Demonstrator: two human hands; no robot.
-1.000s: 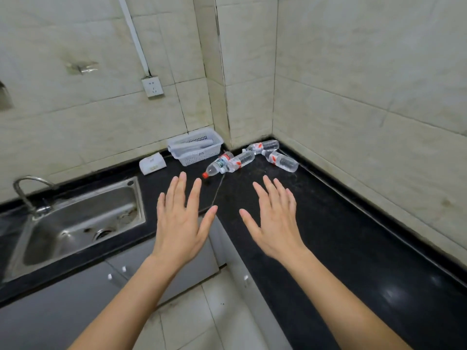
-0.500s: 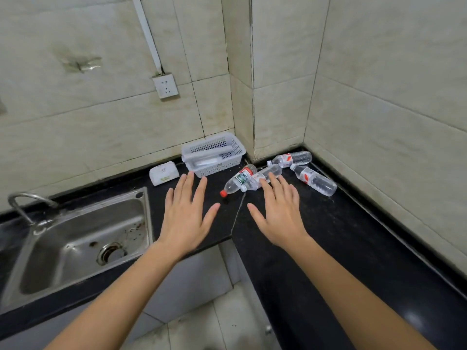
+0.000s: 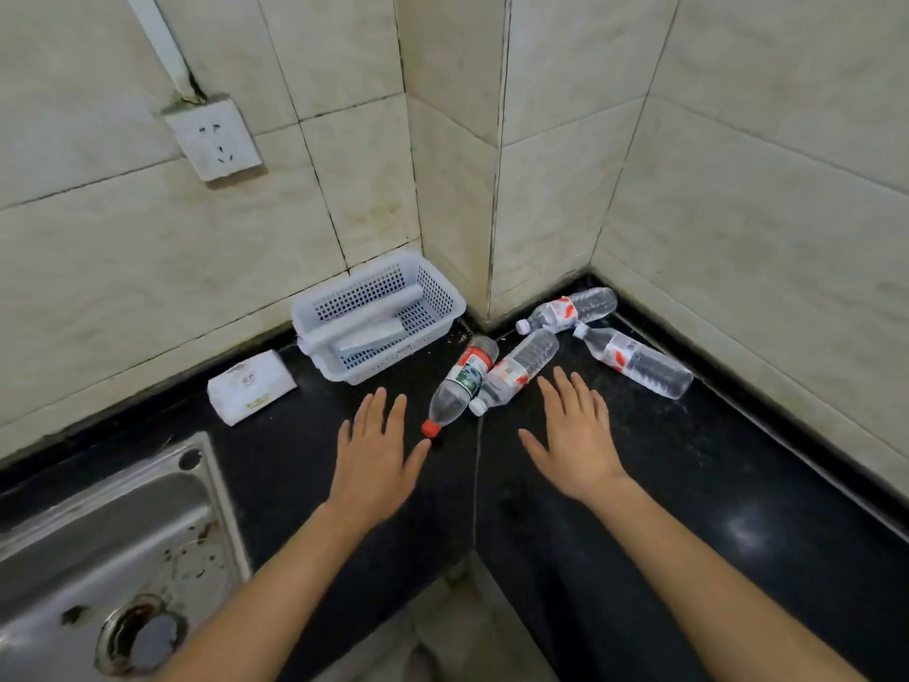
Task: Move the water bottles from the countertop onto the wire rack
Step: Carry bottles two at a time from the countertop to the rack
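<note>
Several clear water bottles lie on their sides in the corner of the black countertop (image 3: 688, 484). A red-capped bottle with a green label (image 3: 460, 383) lies nearest, beside a white-capped bottle with a red label (image 3: 516, 369). Two more red-labelled bottles lie further back: one against the wall (image 3: 568, 310), one to the right (image 3: 637, 361). My left hand (image 3: 376, 457) is flat and open just left of the red cap. My right hand (image 3: 573, 438) is open, fingers spread, just right of the white-capped bottle. Neither hand touches a bottle. No wire rack is in view.
A white perforated plastic basket (image 3: 442, 307) holding a flat white item stands against the back wall. A white packet (image 3: 251, 386) lies to its left. A steel sink (image 3: 108, 558) fills the lower left. A wall socket (image 3: 214, 140) hangs above. Tiled walls close the corner.
The view has closed in on the corner and tilted down. Both open hands have moved forward over the countertop, now flanking the two nearest bottles. The bottles have not moved.
</note>
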